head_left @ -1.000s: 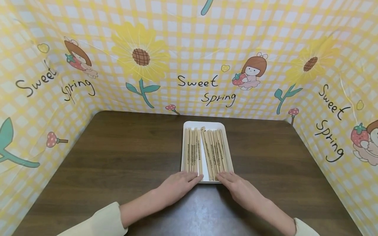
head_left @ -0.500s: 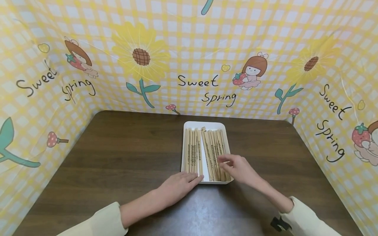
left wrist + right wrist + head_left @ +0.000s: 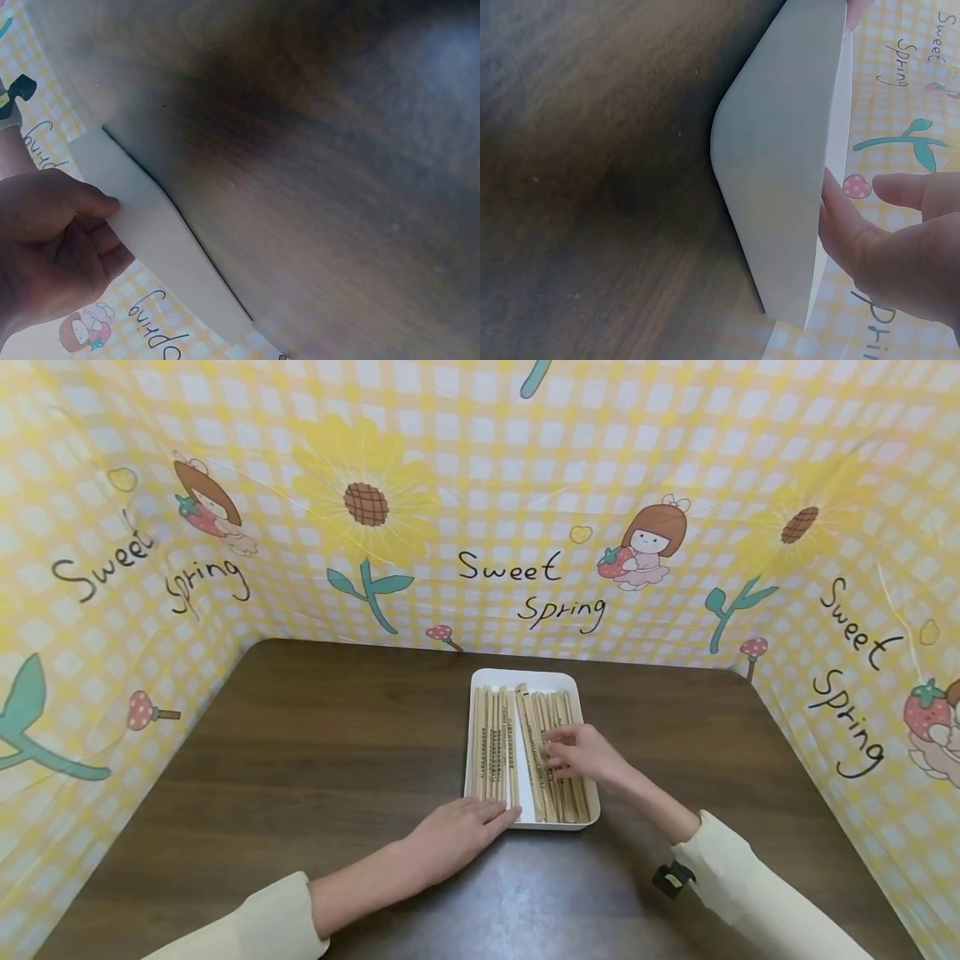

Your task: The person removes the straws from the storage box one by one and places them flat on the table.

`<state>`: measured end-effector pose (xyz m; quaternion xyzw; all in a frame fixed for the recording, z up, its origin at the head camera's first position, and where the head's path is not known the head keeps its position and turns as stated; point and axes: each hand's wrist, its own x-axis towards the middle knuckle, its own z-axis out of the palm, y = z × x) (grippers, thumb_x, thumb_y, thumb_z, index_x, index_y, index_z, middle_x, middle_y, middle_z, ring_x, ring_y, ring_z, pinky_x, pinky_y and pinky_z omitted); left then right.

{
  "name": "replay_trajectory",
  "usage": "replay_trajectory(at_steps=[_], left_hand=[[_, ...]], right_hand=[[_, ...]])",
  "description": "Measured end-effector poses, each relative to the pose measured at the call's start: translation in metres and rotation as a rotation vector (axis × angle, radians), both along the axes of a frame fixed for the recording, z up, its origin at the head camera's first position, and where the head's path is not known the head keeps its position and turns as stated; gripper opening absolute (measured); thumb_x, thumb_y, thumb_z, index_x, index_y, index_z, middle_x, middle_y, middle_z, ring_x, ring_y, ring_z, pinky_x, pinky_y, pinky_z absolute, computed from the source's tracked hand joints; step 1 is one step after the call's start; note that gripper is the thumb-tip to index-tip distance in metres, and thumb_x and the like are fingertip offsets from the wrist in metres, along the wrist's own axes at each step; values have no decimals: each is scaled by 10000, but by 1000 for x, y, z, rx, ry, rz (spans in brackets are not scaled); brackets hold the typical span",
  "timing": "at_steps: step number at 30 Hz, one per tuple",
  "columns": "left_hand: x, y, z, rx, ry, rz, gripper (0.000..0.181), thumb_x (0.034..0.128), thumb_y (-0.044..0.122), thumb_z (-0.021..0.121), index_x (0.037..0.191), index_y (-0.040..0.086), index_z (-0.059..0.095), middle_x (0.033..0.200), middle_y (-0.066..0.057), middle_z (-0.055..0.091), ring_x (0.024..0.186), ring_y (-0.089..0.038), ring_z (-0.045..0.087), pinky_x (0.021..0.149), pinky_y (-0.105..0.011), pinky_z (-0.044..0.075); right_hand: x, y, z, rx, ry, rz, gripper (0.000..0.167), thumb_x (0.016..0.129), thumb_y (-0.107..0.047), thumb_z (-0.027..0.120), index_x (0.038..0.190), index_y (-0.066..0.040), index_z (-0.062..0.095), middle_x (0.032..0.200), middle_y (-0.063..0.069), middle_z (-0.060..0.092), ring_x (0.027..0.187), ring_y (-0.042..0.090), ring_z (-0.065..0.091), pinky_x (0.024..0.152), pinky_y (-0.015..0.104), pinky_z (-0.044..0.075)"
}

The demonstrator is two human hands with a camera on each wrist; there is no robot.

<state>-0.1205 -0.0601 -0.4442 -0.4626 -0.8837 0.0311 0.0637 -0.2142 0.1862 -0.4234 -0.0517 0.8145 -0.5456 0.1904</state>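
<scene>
Yellow backdrop (image 3: 510, 468); left hand (image 3: 453, 833) on tray (image 3: 525, 678), right hand (image 3: 592, 754) over sticks (image 3: 532, 739), both relaxed, empty.

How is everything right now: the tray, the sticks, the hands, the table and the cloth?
Tray: flat on the table, sticks inside.
Left sticks: lying side by side.
Right sticks: lying slanted.
Left hand: resting on the tray's near edge.
Right hand: over the right sticks; touching is unclear.
Table: bare around the tray.
Cloth: hanging, creased.
</scene>
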Motion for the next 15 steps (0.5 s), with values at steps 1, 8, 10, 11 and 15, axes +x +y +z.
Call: replay_trajectory(at_steps=[1, 8, 10, 11, 15], left_hand=[[0, 0, 0, -4, -1, 3, 478, 979, 45, 570, 1451, 85, 513, 1356, -109, 604, 1232, -233, 580, 1022, -386, 489], [0, 0, 0, -7, 3, 3, 477, 980, 43, 568, 1451, 83, 512, 1355, -109, 605, 1232, -231, 580, 1030, -384, 482], [0, 0, 0, 0, 6, -4, 470, 980, 46, 567, 1445, 80, 517, 1348, -112, 610, 1229, -231, 582, 1027, -384, 484], [0, 0, 0, 4, 6, -7, 467, 979, 46, 567, 1443, 78, 518, 1345, -113, 612, 1228, -231, 583, 1026, -385, 485], [0, 0, 0, 9, 12, -15, 463, 975, 46, 569, 1435, 71, 525, 1338, -117, 616, 1224, -233, 587, 1023, -385, 488]], right_hand=[[-2, -1, 0, 4, -10, -9, 364, 1016, -60, 540, 1328, 126, 530, 1231, 286, 601, 979, 337, 680, 789, 391, 607], [-9, -7, -1, 15, -41, -30, 360, 1014, -45, 530, 1323, 140, 514, 1179, 288, 611, 930, 328, 687, 766, 388, 612], [-11, -8, -1, 19, -52, -37, 369, 1009, -37, 539, 1334, 135, 508, 1176, 283, 612, 924, 318, 687, 766, 378, 612], [-11, -9, -2, 20, -58, -38, 376, 1006, -31, 544, 1340, 136, 502, 1178, 281, 609, 922, 316, 686, 767, 376, 612], [-15, -11, -3, 34, -83, -36, 422, 992, 0, 552, 1375, 150, 456, 1191, 300, 596, 915, 323, 690, 773, 369, 610]])
